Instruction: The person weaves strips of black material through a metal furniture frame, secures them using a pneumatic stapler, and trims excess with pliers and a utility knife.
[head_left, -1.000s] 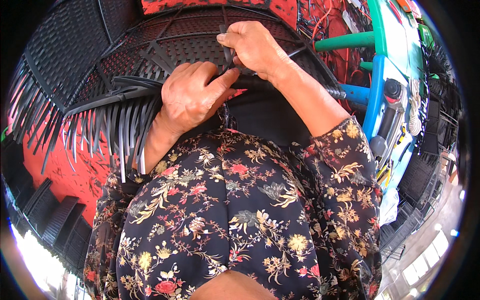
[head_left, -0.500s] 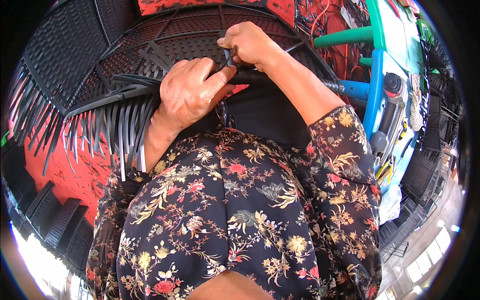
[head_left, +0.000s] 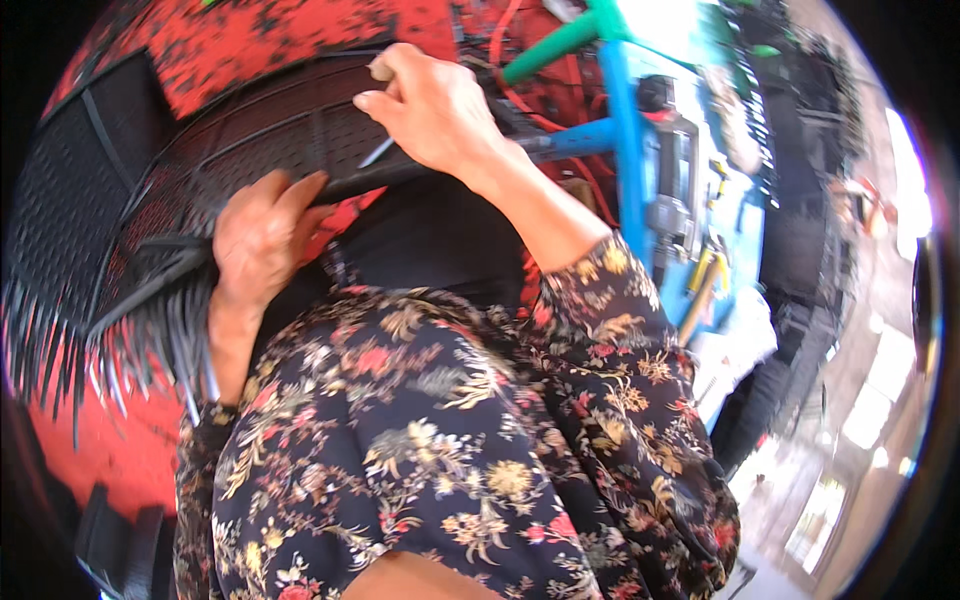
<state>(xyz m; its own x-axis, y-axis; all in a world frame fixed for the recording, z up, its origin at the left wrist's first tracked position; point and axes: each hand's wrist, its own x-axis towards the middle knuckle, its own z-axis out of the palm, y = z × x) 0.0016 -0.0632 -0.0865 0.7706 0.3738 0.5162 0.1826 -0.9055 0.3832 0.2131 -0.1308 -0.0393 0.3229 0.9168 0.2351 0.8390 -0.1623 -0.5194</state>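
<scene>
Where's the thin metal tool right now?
Head view, upper middle: the thin metal tool pokes from the right hand, against the black woven panel.
</scene>
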